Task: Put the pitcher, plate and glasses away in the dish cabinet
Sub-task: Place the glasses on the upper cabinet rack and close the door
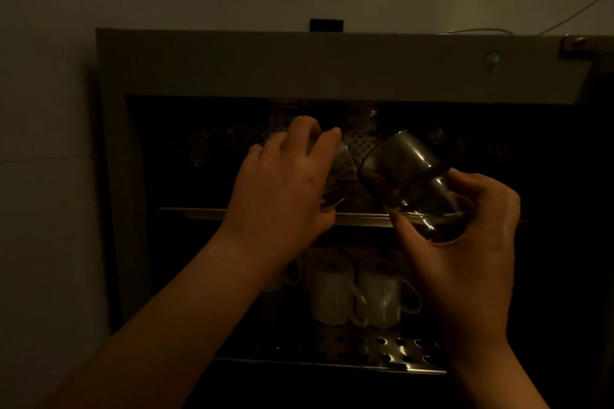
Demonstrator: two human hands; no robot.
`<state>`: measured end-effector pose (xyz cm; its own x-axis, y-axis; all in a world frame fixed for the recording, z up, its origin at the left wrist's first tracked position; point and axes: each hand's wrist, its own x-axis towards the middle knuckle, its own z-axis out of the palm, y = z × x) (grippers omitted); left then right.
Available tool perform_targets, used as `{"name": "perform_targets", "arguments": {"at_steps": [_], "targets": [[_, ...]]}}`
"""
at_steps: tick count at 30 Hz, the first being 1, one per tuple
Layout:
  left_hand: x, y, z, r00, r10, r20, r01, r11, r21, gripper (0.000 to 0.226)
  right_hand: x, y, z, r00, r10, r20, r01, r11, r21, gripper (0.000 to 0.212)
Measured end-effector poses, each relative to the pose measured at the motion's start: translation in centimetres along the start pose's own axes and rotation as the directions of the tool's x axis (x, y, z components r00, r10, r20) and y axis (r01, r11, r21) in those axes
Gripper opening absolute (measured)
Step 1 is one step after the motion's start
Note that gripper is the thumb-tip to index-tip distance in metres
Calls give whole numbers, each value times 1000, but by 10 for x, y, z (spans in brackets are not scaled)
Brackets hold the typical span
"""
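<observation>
Each hand, left [282, 183] and right [465, 236], grips a glass at the upper shelf [259, 213], white mugs [358, 292] below.

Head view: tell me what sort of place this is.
Probably a dim home kitchen, at an open dish cabinet. It has perforated metal shelves, white mugs stand on the lower one, and both hands hold glasses at the upper shelf.

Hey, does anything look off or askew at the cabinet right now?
Nothing looks damaged or spilled. The glass in the right hand is tilted, base toward the upper shelf. The white mugs below stand in order.
</observation>
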<state>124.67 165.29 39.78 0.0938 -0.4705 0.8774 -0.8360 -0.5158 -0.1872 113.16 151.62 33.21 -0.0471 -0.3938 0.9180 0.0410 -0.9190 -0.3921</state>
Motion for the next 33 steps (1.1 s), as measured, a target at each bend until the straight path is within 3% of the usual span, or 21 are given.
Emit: {"name": "perform_targets", "arguments": {"at_steps": [12,23,33], "targets": [[12,-4,0,996,50,81,-53,998,39,90,0,-1,4,999,-40,-4,39,997,-62,68],[16,-3,6,996,32,84,-36,998,43,77,-9,-4,13,995,-93,-21,91,992,-82,66],[20,-6,13,997,9,73,-3,998,-71,72,-7,-2,15,994,-106,-16,102,983,-151,65]]}}
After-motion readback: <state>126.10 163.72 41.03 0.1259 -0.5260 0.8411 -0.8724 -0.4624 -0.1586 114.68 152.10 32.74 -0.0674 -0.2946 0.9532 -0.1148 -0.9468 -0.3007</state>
